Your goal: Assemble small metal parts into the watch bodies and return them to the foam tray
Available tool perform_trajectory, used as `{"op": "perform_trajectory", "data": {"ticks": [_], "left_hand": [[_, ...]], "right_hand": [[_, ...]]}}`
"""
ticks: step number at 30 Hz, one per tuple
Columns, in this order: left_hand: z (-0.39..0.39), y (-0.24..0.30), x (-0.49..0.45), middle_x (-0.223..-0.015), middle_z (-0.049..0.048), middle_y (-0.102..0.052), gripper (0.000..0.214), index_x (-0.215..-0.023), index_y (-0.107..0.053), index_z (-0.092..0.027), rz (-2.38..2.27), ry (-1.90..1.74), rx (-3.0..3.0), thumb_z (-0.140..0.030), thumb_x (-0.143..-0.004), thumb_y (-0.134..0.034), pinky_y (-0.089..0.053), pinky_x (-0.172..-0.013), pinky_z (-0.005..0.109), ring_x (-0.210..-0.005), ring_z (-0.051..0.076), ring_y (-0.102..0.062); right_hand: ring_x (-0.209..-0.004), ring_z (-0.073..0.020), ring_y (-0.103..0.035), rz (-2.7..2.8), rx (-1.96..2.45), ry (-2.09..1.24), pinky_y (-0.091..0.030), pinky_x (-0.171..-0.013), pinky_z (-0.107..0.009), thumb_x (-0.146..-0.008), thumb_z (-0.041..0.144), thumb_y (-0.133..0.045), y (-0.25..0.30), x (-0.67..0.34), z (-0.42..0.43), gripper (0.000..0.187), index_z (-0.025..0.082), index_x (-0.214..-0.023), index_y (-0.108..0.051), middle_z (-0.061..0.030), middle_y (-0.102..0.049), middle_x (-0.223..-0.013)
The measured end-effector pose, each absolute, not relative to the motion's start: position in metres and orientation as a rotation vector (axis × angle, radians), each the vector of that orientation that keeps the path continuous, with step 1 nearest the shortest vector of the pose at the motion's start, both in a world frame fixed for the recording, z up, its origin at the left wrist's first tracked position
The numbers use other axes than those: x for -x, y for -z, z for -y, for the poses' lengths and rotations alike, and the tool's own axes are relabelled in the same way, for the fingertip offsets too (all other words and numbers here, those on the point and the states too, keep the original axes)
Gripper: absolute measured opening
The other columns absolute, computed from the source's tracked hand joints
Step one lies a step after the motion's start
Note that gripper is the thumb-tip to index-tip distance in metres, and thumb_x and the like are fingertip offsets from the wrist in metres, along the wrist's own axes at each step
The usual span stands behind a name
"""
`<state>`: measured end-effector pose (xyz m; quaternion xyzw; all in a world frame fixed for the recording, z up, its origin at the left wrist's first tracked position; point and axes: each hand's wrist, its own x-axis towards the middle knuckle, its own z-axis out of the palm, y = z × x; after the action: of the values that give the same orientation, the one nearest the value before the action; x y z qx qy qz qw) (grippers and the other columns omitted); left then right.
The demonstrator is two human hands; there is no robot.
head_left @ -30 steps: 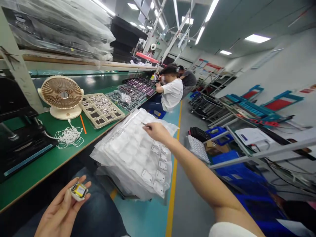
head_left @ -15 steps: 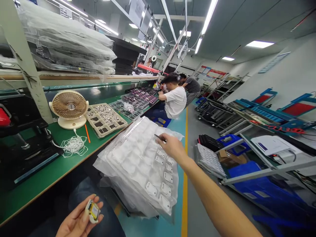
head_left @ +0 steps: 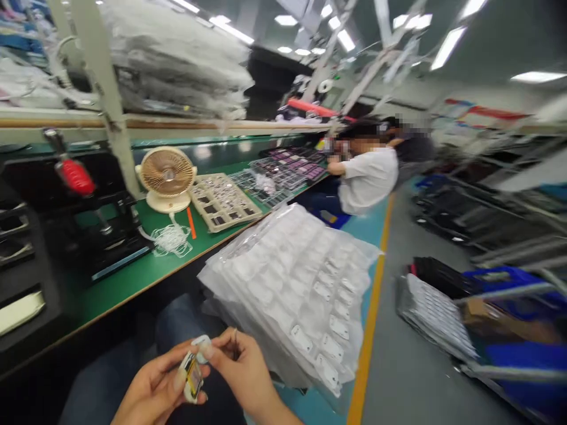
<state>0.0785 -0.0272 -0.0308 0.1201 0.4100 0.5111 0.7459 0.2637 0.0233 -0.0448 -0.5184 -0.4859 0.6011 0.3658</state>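
My left hand (head_left: 155, 383) grips a small open white device housing (head_left: 193, 378) with a yellow-edged part like a battery inside. Against its upper edge, my right hand (head_left: 243, 366) pinches a small, pale, rounded cover piece (head_left: 202, 347) between thumb and fingers. Both hands are close together above my lap. To their right lies a stack of white plastic-wrapped trays (head_left: 283, 260). Several flat white covers (head_left: 328, 367), each with a small dark hole, rest in the pockets on its right side.
On the green bench (head_left: 137, 277) stand a beige fan (head_left: 167, 171), a coiled white cable (head_left: 172, 239), a parts tray (head_left: 225, 200) and a black clamp fixture with a red handle (head_left: 77, 177). A co-worker in white (head_left: 370, 177) sits farther along. Racks line the right side.
My right hand has come back from above the tray stack to my left hand, holding a small cover piece. My view has swung left, so the bench things appear farther right.
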Motion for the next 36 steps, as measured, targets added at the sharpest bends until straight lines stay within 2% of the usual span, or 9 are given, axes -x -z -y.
{"op": "perform_trajectory", "data": {"ticks": [5,8,11,13,15,18,21,31,36], "left_hand": [[0.031,0.016,-0.057,-0.137,0.0222,-0.070,0.045,-0.116,-0.084,-0.015,-0.825,-1.182,-0.364,-0.039,-0.078,-0.091,-0.063,-0.077,0.040,-0.102,0.034,-0.073],[0.035,0.016,-0.046,-0.140,0.0223,-0.066,0.039,-0.115,-0.084,-0.016,-0.798,-1.214,-0.395,-0.038,-0.083,-0.086,-0.063,-0.079,0.042,-0.105,0.035,-0.072],[0.040,0.022,-0.037,-0.150,0.0209,-0.060,0.036,-0.114,-0.084,-0.020,-0.851,-1.306,-0.390,-0.034,-0.081,-0.088,-0.063,-0.087,0.046,-0.114,0.038,-0.071],[0.042,0.027,-0.033,-0.152,0.0198,-0.060,0.036,-0.112,-0.085,-0.022,-0.933,-1.390,-0.400,-0.030,-0.077,-0.091,-0.061,-0.095,0.045,-0.120,0.038,-0.069],[0.043,0.031,-0.030,-0.149,0.0198,-0.063,0.039,-0.111,-0.086,-0.023,-1.008,-1.450,-0.420,-0.027,-0.073,-0.094,-0.059,-0.099,0.043,-0.122,0.037,-0.069],[0.043,0.033,-0.028,-0.145,0.0197,-0.065,0.042,-0.110,-0.086,-0.024,-1.046,-1.472,-0.438,-0.026,-0.070,-0.097,-0.060,-0.099,0.043,-0.120,0.037,-0.071],[0.044,0.033,-0.028,-0.145,0.0194,-0.065,0.043,-0.111,-0.086,-0.025,-1.041,-1.476,-0.453,-0.026,-0.069,-0.097,-0.060,-0.098,0.043,-0.119,0.036,-0.071],[0.045,0.039,-0.028,-0.143,0.0175,-0.065,0.044,-0.114,-0.085,-0.025,-1.038,-1.498,-0.500,-0.024,-0.072,-0.096,-0.059,-0.101,0.039,-0.122,0.035,-0.070],[0.044,0.042,-0.031,-0.140,0.0165,-0.068,0.042,-0.112,-0.085,-0.024,-1.102,-1.538,-0.488,-0.024,-0.071,-0.096,-0.060,-0.101,0.039,-0.119,0.034,-0.072]], "right_hand": [[-0.041,-0.0024,-0.023,0.975,1.130,-2.129,-0.017,-0.041,-0.019,-0.078,0.061,-0.088,0.040,-0.247,-0.034,0.050,0.018,-0.085,-0.065,0.0107,-0.045,-0.052],[-0.042,-0.0012,-0.020,0.886,1.056,-2.283,-0.015,-0.042,-0.018,-0.074,0.052,-0.094,0.036,-0.237,-0.040,0.045,0.019,-0.090,-0.068,0.0093,-0.053,-0.056],[-0.045,-0.0038,-0.042,1.135,1.023,-2.046,-0.029,-0.043,-0.018,-0.076,0.047,-0.093,0.029,-0.228,-0.040,0.036,0.021,-0.094,-0.075,-0.0025,-0.077,-0.083],[-0.066,-0.0142,-0.068,1.407,0.977,-1.720,-0.046,-0.050,-0.023,-0.079,0.041,-0.092,0.025,-0.223,-0.036,0.027,0.024,-0.097,-0.080,-0.0082,-0.081,-0.107],[-0.091,-0.0247,-0.078,1.623,0.911,-1.479,-0.060,-0.062,-0.029,-0.082,0.035,-0.090,0.023,-0.217,-0.033,0.022,0.028,-0.102,-0.083,-0.0089,-0.081,-0.116],[-0.098,-0.0270,-0.080,1.791,0.813,-1.318,-0.068,-0.081,-0.037,-0.087,0.032,-0.087,0.023,-0.209,-0.032,0.023,0.032,-0.110,-0.083,-0.0074,-0.082,-0.117],[-0.102,-0.0259,-0.081,1.860,0.719,-1.243,-0.067,-0.092,-0.038,-0.090,0.030,-0.084,0.025,-0.204,-0.035,0.027,0.032,-0.117,-0.082,-0.0066,-0.081,-0.119],[-0.106,-0.0224,-0.080,2.003,0.541,-1.028,-0.068,-0.086,-0.030,-0.094,0.017,-0.079,0.032,-0.205,-0.040,0.039,0.033,-0.129,-0.075,-0.0069,-0.078,-0.128],[-0.106,-0.0225,-0.080,2.110,0.519,-0.836,-0.067,-0.081,-0.029,-0.098,0.017,-0.072,0.040,-0.205,-0.036,0.037,0.027,-0.134,-0.072,-0.0124,-0.072,-0.138]]}}
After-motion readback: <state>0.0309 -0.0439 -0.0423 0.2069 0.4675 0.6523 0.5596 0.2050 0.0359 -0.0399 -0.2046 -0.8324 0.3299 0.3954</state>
